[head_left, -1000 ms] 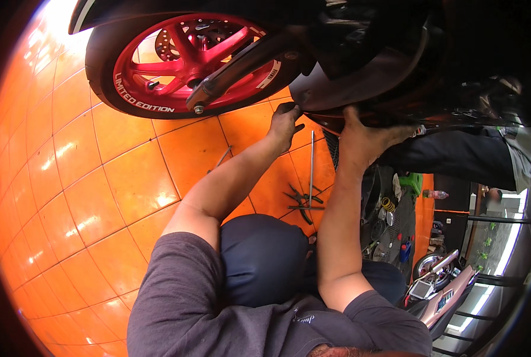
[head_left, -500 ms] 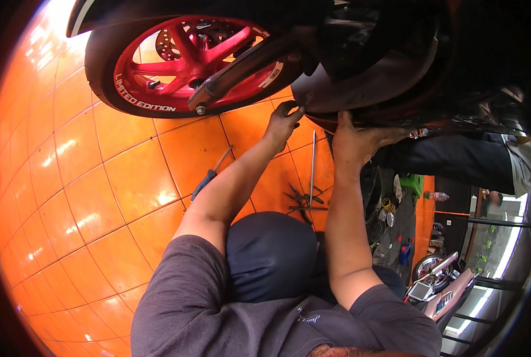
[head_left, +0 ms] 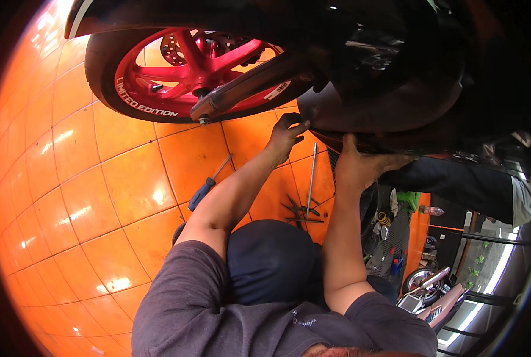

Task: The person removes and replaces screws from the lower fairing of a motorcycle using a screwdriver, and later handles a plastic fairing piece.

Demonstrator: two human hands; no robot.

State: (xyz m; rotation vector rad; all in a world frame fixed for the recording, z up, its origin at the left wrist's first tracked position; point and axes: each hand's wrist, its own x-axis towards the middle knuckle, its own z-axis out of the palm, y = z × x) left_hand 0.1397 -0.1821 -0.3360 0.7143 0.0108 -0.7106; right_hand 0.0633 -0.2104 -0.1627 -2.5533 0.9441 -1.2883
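Note:
A dark, curved body panel [head_left: 390, 110] of a motorcycle hangs above my hands. My left hand [head_left: 286, 140] is at the panel's left corner, fingers curled and thumb pressed near the edge; what sits between the fingertips is too small to tell. Along the panel's lower edge, my right hand [head_left: 360, 163] grips with its thumb up against the rim, while its other fingers reach right, partly hidden in shadow. Left of the panel is the wheel's red rim [head_left: 191, 68], with a dark arm [head_left: 247, 86] running across it.
On the orange tiled floor [head_left: 75, 196] lie a blue-handled screwdriver [head_left: 203, 193], a long metal T-shaped bar [head_left: 312, 178] and dark pliers [head_left: 292, 208]. Another person's dark-clothed leg [head_left: 456, 181] extends at right. Beyond are a plastic bottle [head_left: 433, 210], assorted parts and another motorcycle [head_left: 432, 291].
The motorcycle and both hands sit slightly lower and further right in view. Both hands stay at the panel's edge, with my left fingers shifted a little.

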